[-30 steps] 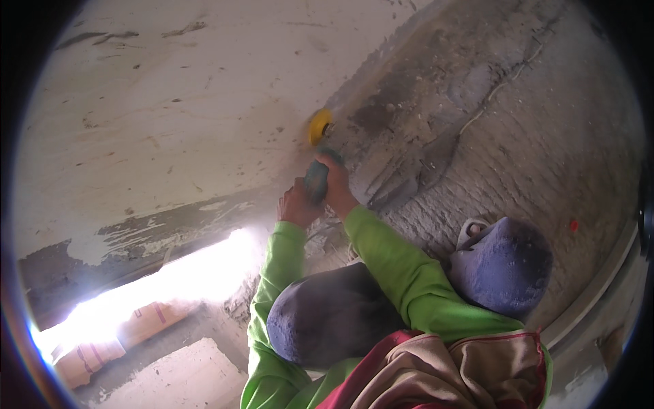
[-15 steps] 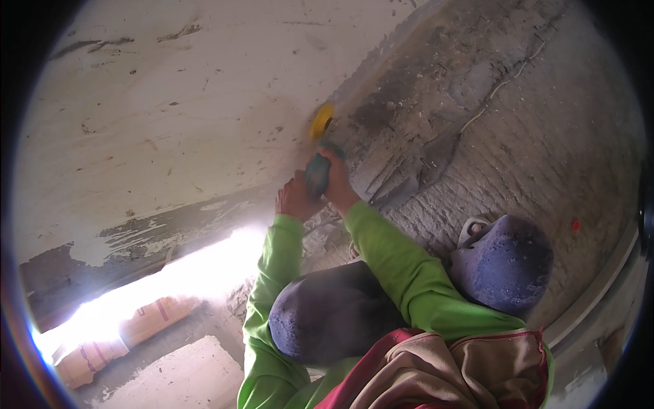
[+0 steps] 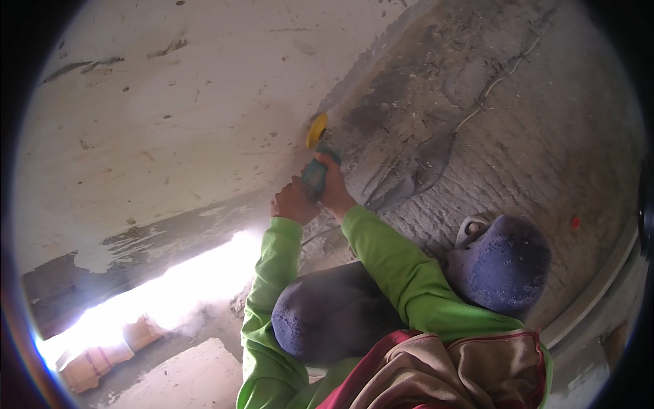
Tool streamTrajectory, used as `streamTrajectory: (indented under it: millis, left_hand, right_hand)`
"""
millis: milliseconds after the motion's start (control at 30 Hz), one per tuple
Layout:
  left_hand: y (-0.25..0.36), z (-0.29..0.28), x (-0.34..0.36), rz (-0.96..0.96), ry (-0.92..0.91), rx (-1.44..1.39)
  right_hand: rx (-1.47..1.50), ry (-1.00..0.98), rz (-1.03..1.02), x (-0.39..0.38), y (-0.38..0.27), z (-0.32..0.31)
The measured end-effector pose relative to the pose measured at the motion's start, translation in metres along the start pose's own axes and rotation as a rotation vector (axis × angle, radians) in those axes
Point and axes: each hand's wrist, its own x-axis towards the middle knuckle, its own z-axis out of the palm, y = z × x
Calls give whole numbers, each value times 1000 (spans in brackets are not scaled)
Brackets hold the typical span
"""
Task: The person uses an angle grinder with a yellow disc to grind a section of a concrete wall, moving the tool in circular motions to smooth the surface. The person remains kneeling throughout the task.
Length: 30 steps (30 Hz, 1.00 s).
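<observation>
My left hand (image 3: 294, 201) and my right hand (image 3: 332, 183) are both closed on a teal hand grinder (image 3: 313, 177), the left at the lower left of its body, the right along its upper right side. The yellow disc (image 3: 317, 129) at its far end is at the seam where a pale, stained wall surface (image 3: 136, 109) meets rough grey concrete (image 3: 531, 150); exact contact is hard to tell. A light haze of dust hangs round the tool. Below my hands are my green sleeves and two dusty blue-grey knees (image 3: 501, 266).
A thin cord (image 3: 490, 88) runs over the concrete at the upper right. A glaring opening (image 3: 191, 279) lies at lower left beside torn brown packaging (image 3: 95, 358) and a pale slab (image 3: 170, 378). Toes (image 3: 471, 228) show by my right knee. A long pale edge (image 3: 593, 293) curves at lower right.
The grinder and both hands have shifted slightly: up a little half a second ago, now back down and a bit to the left, with the disc lower along the seam.
</observation>
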Motion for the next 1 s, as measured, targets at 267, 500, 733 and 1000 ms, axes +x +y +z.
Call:
streamTrajectory:
  millis: [267,500,733,1000]
  left_hand:
    - [32,-31,35,105,43,72]
    - [18,-19,25,81,18,127]
    - [-1,-16,-2,-14,-65,118]
    - [10,-22,15,57,10,106]
  right_hand:
    - [30,-153,-91,26,-46,20]
    - [83,-50,-47,10,-26,18]
    - [131,-34,93,7,12,-1]
    - [65,-80,-7,18,-13,8]
